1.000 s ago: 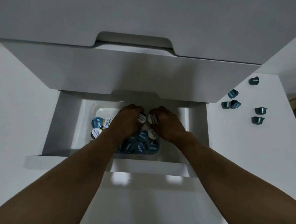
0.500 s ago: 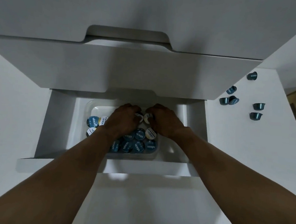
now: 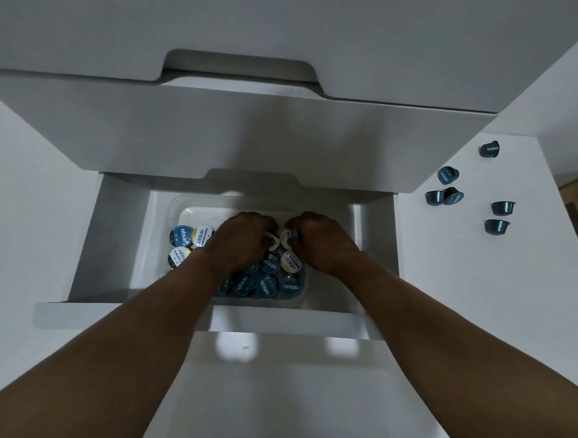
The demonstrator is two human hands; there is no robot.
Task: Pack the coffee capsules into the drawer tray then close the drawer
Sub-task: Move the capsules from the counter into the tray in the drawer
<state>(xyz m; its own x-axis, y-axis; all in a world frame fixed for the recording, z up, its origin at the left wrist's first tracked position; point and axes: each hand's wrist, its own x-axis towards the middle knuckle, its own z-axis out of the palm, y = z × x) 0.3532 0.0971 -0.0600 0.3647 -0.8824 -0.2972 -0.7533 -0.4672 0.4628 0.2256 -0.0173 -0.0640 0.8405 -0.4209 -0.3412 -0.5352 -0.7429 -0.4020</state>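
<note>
White cabinet fronts fill the view. The open drawer (image 3: 205,315) holds a clear tray (image 3: 175,207) of capsules (image 3: 266,284). Left hand (image 3: 241,239) and right hand (image 3: 320,243) each pinch a white-lidded capsule. 6 loose capsules (image 3: 498,208) lie on the floor at far right.

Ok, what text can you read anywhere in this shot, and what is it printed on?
"EXCELSO": blue foil lid of a coffee capsule at the left of the clear plastic tray.
"EXCELSO": blue lids of the near-row capsules, seen rotated.
"ROBUSTA GOLD": pale cream capsule lid beside the first blue one.
Too blurred: small print on the other cream lids.
No readable text: six loose teal capsules on the white surface at right.
</note>
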